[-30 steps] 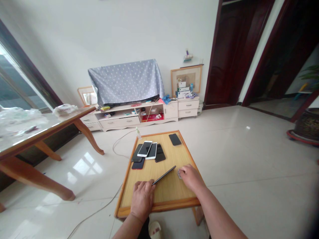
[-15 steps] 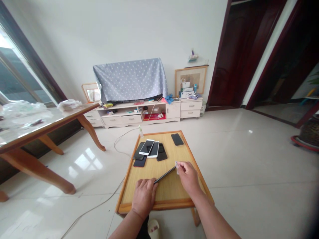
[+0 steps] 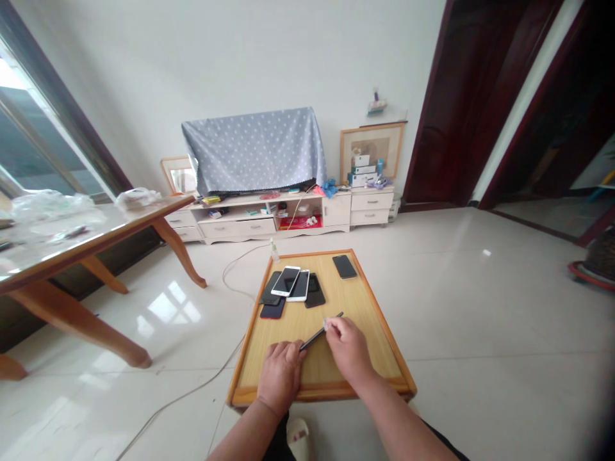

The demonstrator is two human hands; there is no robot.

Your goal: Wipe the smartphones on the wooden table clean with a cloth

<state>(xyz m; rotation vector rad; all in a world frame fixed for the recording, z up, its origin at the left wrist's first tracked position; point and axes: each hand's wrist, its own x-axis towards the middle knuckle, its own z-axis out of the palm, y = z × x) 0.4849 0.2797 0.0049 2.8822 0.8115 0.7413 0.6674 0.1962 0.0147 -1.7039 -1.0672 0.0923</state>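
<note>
On the near part of the small wooden table (image 3: 269,374), my left hand (image 3: 280,371) is closed on the lower end of a thin black stick (image 3: 313,339), keeping it slanted up to the right. My right hand (image 3: 346,342) pinches a small whitish piece of tissue (image 3: 327,324) around the stick, short of its far tip. The tip sticks out past my right fingers. Farther back lie several phones: a white phone (image 3: 286,281) on top of others, a second white phone (image 3: 298,286), a black phone (image 3: 315,291) and a dark phone with a red edge (image 3: 273,309).
A separate black phone (image 3: 344,266) lies at the table's far right corner. A small clear bottle (image 3: 274,250) stands at its far left corner. A larger table (image 3: 96,238) is at left, and a cable (image 3: 192,394) runs along the floor. A white cabinet (image 3: 240,228) lines the wall.
My right hand has slid the tissue along the stick toward my left hand, baring the far tip. The left hand keeps its grip, and the view has shifted slightly.
</note>
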